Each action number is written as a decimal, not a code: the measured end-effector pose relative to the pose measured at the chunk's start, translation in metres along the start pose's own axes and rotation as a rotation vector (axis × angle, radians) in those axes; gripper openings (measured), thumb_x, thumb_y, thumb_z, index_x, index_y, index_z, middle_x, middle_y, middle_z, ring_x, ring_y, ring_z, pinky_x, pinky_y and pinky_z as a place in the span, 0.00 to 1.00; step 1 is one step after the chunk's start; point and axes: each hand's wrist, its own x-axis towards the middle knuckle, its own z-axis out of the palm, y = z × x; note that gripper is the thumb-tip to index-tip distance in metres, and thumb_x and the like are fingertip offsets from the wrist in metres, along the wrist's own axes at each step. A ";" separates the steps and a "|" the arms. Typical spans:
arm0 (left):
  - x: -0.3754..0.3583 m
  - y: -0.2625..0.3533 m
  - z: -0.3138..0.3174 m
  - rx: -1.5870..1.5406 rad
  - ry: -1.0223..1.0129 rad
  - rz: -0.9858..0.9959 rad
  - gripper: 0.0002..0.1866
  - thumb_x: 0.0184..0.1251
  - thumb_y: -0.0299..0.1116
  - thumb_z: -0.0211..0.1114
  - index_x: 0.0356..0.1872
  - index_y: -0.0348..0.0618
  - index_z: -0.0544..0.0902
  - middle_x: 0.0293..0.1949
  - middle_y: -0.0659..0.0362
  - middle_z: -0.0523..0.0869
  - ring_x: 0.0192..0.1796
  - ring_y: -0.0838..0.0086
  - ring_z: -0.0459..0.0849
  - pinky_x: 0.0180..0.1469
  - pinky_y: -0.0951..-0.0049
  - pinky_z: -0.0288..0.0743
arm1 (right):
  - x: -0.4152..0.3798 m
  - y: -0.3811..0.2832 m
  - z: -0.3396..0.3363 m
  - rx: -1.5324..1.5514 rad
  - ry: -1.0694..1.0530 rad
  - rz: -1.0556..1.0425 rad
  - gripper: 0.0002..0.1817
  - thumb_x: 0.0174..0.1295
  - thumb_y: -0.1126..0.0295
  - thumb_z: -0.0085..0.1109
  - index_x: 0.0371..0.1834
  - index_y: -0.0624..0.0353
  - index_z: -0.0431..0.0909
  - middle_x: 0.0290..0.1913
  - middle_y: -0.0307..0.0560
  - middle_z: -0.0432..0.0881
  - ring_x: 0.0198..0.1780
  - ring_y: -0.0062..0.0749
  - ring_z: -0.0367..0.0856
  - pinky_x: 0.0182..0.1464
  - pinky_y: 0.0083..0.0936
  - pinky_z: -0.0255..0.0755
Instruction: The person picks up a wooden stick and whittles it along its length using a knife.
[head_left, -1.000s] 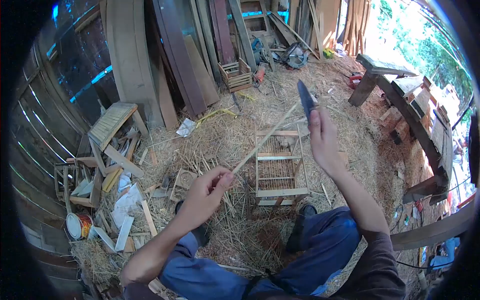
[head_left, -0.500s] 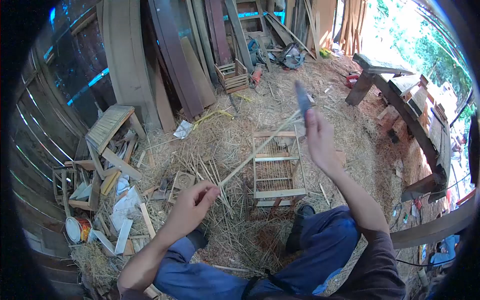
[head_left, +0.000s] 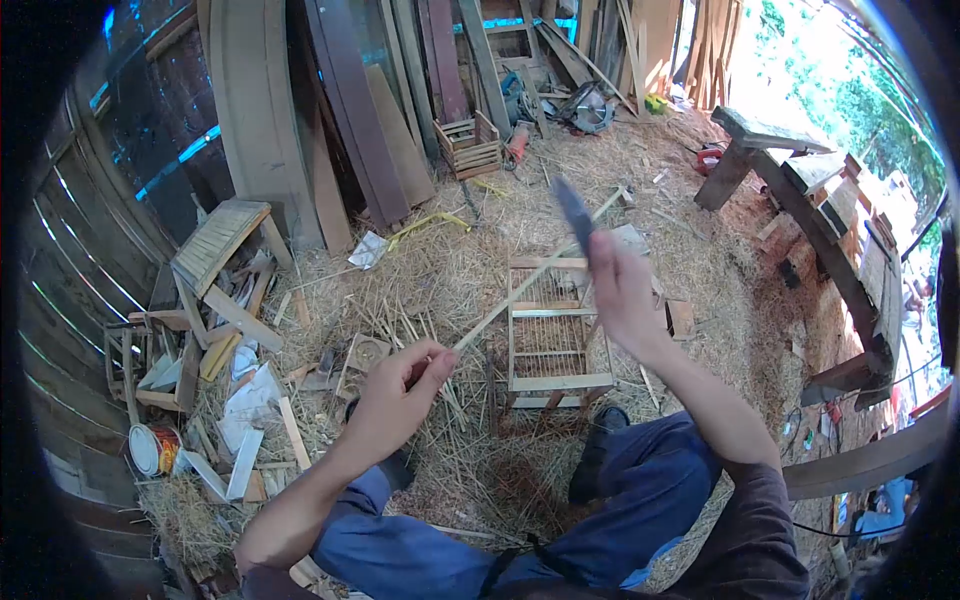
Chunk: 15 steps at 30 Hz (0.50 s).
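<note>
My left hand (head_left: 405,390) pinches the near end of a thin pale wooden strip (head_left: 505,303), which slants up and away to the right. My right hand (head_left: 622,297) is closed around the handle of a knife (head_left: 574,214). Its blade points up and to the left, and the strip passes behind it in this view. Below the strip, between my feet, stands a small wooden frame with thin slats (head_left: 560,384). Many loose thin strips (head_left: 455,405) lie on the floor beneath my left hand.
Straw and shavings cover the floor. A small stool (head_left: 222,250) and a paint can (head_left: 153,450) stand at left. A slatted wooden crate (head_left: 470,148) and a circular saw (head_left: 590,110) sit at the back, by leaning boards (head_left: 360,120). A heavy wooden bench (head_left: 815,225) runs along the right.
My right hand with the knife has moved left and slightly down toward me along the strip. My left hand has shifted slightly right and up, still pinching the strip.
</note>
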 end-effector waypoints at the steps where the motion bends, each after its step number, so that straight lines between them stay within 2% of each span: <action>1: 0.001 0.002 0.002 -0.001 0.005 0.002 0.14 0.76 0.41 0.59 0.43 0.38 0.82 0.20 0.67 0.71 0.24 0.84 0.65 0.26 0.75 0.58 | 0.009 0.005 -0.006 0.002 0.062 0.009 0.25 0.80 0.55 0.37 0.33 0.66 0.71 0.21 0.53 0.68 0.25 0.37 0.66 0.31 0.36 0.63; 2: 0.001 0.003 0.003 -0.003 0.014 0.004 0.14 0.76 0.41 0.59 0.43 0.38 0.82 0.20 0.67 0.71 0.24 0.84 0.65 0.26 0.75 0.58 | 0.013 0.008 -0.009 0.005 0.122 0.015 0.25 0.80 0.55 0.37 0.33 0.66 0.71 0.21 0.52 0.68 0.25 0.37 0.66 0.31 0.35 0.62; 5: 0.000 0.000 0.010 -0.023 0.058 0.089 0.15 0.76 0.41 0.59 0.42 0.38 0.82 0.20 0.66 0.70 0.24 0.84 0.64 0.26 0.75 0.58 | 0.003 0.007 -0.003 -0.049 0.106 0.075 0.25 0.80 0.56 0.35 0.33 0.66 0.71 0.21 0.50 0.68 0.25 0.35 0.67 0.31 0.35 0.62; 8: 0.000 0.000 0.007 -0.034 0.037 0.032 0.15 0.76 0.41 0.59 0.42 0.37 0.82 0.20 0.66 0.70 0.24 0.84 0.64 0.26 0.76 0.58 | 0.011 0.008 -0.005 -0.065 0.114 -0.044 0.27 0.80 0.51 0.35 0.28 0.62 0.69 0.21 0.39 0.67 0.23 0.23 0.65 0.27 0.27 0.60; 11: 0.002 0.003 0.004 -0.002 0.005 0.040 0.16 0.76 0.42 0.59 0.42 0.37 0.82 0.19 0.66 0.70 0.24 0.84 0.64 0.26 0.76 0.57 | 0.022 0.015 -0.022 0.067 0.139 0.147 0.26 0.80 0.55 0.35 0.33 0.66 0.71 0.22 0.51 0.68 0.26 0.35 0.66 0.31 0.35 0.63; 14: 0.004 -0.002 0.008 -0.023 0.002 0.029 0.16 0.76 0.42 0.59 0.41 0.37 0.82 0.19 0.65 0.70 0.24 0.84 0.65 0.26 0.76 0.58 | -0.004 -0.003 0.003 -0.085 -0.010 -0.040 0.26 0.80 0.54 0.35 0.33 0.66 0.71 0.22 0.51 0.67 0.26 0.35 0.65 0.33 0.35 0.63; 15: 0.004 -0.002 0.009 -0.059 0.004 0.005 0.16 0.76 0.42 0.59 0.41 0.37 0.82 0.19 0.65 0.70 0.24 0.84 0.65 0.26 0.76 0.58 | -0.004 0.001 0.011 0.025 -0.019 0.041 0.26 0.80 0.54 0.35 0.33 0.66 0.72 0.23 0.53 0.67 0.26 0.38 0.65 0.33 0.37 0.64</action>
